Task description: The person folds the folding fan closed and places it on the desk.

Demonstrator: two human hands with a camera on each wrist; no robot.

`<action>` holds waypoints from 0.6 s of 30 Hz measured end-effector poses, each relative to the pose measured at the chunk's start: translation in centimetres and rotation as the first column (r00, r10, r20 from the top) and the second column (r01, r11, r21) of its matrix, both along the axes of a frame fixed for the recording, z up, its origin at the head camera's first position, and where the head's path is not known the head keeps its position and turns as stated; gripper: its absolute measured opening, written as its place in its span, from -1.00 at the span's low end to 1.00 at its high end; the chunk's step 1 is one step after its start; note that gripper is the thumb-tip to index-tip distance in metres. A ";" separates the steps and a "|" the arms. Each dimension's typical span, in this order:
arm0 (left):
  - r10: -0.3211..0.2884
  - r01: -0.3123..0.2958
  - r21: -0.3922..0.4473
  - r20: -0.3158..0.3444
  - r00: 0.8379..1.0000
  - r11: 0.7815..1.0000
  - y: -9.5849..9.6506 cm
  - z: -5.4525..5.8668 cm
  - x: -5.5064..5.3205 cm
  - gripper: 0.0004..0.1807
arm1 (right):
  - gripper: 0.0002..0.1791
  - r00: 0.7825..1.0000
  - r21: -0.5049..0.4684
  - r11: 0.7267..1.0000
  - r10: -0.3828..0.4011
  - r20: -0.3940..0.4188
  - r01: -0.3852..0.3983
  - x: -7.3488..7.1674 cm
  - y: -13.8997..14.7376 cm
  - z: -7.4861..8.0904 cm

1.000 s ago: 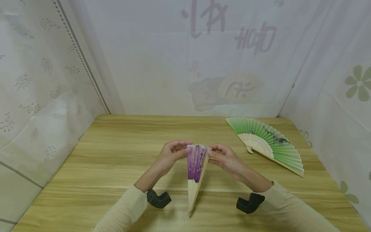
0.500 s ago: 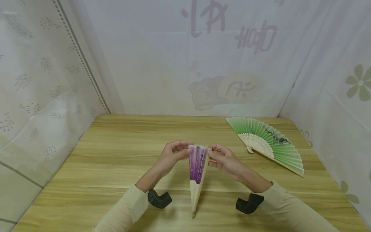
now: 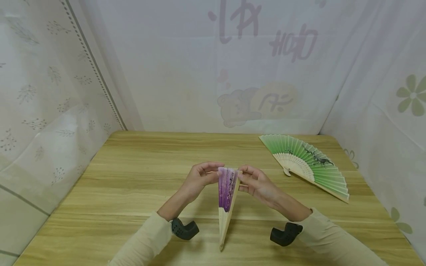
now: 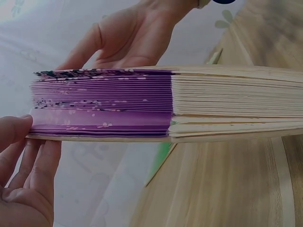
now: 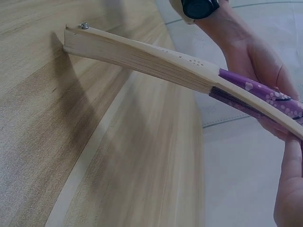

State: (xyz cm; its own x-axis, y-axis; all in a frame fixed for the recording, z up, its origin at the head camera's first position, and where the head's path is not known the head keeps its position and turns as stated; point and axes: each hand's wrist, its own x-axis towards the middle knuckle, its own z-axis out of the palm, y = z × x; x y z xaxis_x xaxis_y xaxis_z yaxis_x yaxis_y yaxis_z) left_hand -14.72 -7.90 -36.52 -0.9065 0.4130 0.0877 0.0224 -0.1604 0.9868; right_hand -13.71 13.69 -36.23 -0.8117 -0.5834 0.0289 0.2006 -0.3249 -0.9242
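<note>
A purple folding fan (image 3: 227,190) with pale wooden ribs stands between both hands, its pivot end (image 3: 221,248) pointing down toward the near side. My left hand (image 3: 199,181) pinches the upper left edge of the fan between thumb and fingers. At the upper right edge, my right hand (image 3: 261,185) pinches the outer rib. Seen from the left wrist, the purple pleats (image 4: 102,94) lie mostly stacked, with one wider gap near the left hand (image 4: 33,175). The right wrist view shows the metal rivet (image 5: 84,26) at the pivot end.
A green folding fan (image 3: 311,162) lies spread out at the back right of the wooden table (image 3: 133,173). Patterned cloth (image 3: 166,74) hangs behind the table and along both sides. A dark wrist camera mount (image 3: 185,229) sits on the left sleeve, another mount (image 3: 286,234) on the right.
The left hand has moved slightly right, toward the right hand, and the purple fan has narrowed. Its pivot end has shifted a little to the right. The green fan has not moved.
</note>
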 end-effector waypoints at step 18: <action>-0.047 0.047 0.007 -0.023 0.999 0.999 0.3 -0.2 0.0 -0.60 | -0.91 1.000 -0.021 1.000 0.006 -0.006 -0.007 0.2 -0.2 0.0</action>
State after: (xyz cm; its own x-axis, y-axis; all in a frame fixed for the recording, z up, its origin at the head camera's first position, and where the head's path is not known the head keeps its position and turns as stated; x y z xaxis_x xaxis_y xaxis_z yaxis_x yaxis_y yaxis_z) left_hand -14.72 -7.61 -36.67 -0.8840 0.4541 0.1113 0.0369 -0.1695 0.9848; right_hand -13.54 13.53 -36.25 -0.8076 -0.5878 0.0464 0.1971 -0.3434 -0.9183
